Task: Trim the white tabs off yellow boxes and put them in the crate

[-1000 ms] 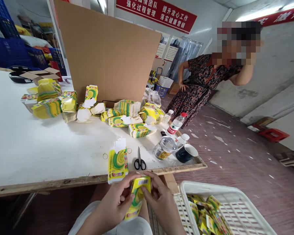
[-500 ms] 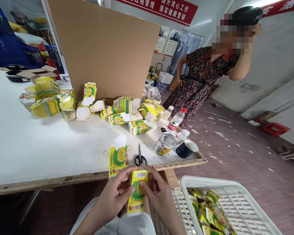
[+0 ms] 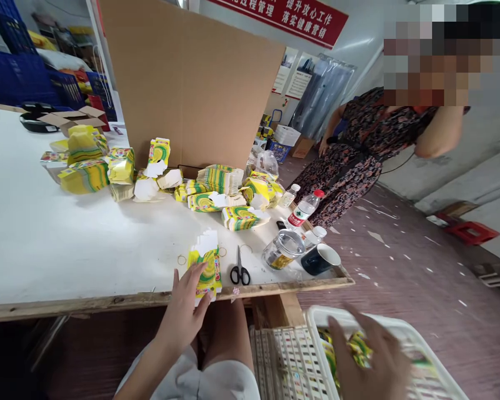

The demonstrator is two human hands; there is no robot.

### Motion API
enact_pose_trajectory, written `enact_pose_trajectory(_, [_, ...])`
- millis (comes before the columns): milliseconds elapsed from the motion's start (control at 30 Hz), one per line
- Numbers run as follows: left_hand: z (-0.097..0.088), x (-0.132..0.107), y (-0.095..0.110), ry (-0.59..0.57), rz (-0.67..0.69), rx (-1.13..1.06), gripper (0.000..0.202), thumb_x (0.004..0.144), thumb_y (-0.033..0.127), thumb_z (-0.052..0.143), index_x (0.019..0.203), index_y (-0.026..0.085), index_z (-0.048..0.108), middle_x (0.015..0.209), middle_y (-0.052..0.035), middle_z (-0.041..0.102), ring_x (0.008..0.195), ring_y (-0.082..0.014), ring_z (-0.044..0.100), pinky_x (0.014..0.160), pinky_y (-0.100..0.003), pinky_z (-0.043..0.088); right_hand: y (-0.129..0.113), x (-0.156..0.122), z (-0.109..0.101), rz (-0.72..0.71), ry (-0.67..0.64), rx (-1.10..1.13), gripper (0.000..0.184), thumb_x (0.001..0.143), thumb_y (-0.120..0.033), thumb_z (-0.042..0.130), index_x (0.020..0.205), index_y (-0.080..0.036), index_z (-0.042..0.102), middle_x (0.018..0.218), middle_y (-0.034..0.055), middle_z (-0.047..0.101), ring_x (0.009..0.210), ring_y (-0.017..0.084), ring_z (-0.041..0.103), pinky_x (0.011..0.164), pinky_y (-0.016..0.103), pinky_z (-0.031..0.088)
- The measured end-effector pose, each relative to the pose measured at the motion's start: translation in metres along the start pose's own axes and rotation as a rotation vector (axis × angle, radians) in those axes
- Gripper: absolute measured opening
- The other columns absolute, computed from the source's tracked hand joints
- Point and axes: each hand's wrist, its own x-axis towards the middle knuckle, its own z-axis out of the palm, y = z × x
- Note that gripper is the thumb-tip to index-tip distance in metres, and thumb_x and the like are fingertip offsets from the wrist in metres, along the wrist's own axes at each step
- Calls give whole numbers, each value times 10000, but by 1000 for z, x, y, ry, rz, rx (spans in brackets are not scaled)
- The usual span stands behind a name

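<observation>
My left hand (image 3: 183, 311) reaches up to the near table edge, its fingers stretched out onto a small stack of flat yellow-green cartons (image 3: 208, 269). My right hand (image 3: 373, 355) hovers low at the right over a white plastic basket (image 3: 316, 316), fingers spread and blurred by motion. Folded yellow-green cartons (image 3: 354, 344) lie in the basket just under that hand. I cannot see anything gripped in either hand.
On the white table (image 3: 66, 244) lie scissors (image 3: 239, 272), a glass jar (image 3: 282, 250), a dark mug (image 3: 320, 259), a water bottle (image 3: 303, 210) and heaps of cartons (image 3: 216, 180). A tall cardboard sheet (image 3: 191, 83) stands behind. A person in a patterned dress (image 3: 358, 150) stands at the right.
Both hands held a folded carton over my lap. Now the right hand has swung to the basket without it, and the left hand has gone up to the stack on the table.
</observation>
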Motion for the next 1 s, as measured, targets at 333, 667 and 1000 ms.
enact_pose_trajectory(333, [1,0,-17,-40,1,-75,452,979,289,470,1426,227,457,1450,-135,571,1371,-282,492,1220,-588,91,-100,-48,142,439,-620,884,494,759,-515,725,1053,-118,711,789,95,756,641,201,661,614,313,539])
enact_pose_trajectory(667, [-8,8,11,-8,-329,-886,568,839,529,682,1314,221,623,1412,-134,613,1397,-348,447,1185,-520,298,-91,-56,105,762,-690,1296,452,720,-458,831,1068,-194,713,825,62,743,758,227,704,698,346,566])
enact_pose_trajectory(1000, [-13,2,29,-353,-473,-1423,412,769,487,776,1104,248,770,1171,-108,762,1223,-341,618,1091,-478,427,-101,-58,86,680,-727,1269,272,733,-455,815,863,-222,761,947,76,776,901,256,712,851,393,562])
